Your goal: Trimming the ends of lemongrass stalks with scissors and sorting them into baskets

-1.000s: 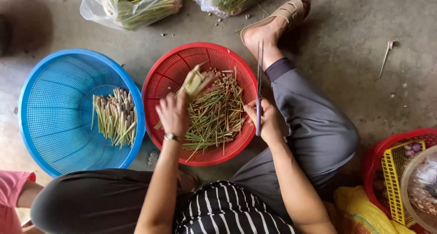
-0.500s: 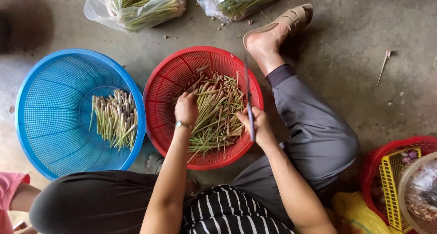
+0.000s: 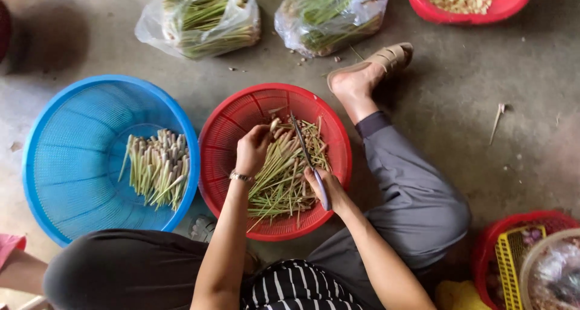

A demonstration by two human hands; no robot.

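Trimming goes on: left hand (image 3: 252,148) pinches a stalk (image 3: 275,126) over the red basket (image 3: 232,120), right hand (image 3: 323,186) grips the knife (image 3: 305,153); a modest trimmed pile (image 3: 158,168) lies left, many untrimmed stalks beneath the hands

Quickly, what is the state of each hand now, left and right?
Left hand: closed on a lemongrass stalk over the red basket.
Right hand: closed on a knife, its blade at the stalk.
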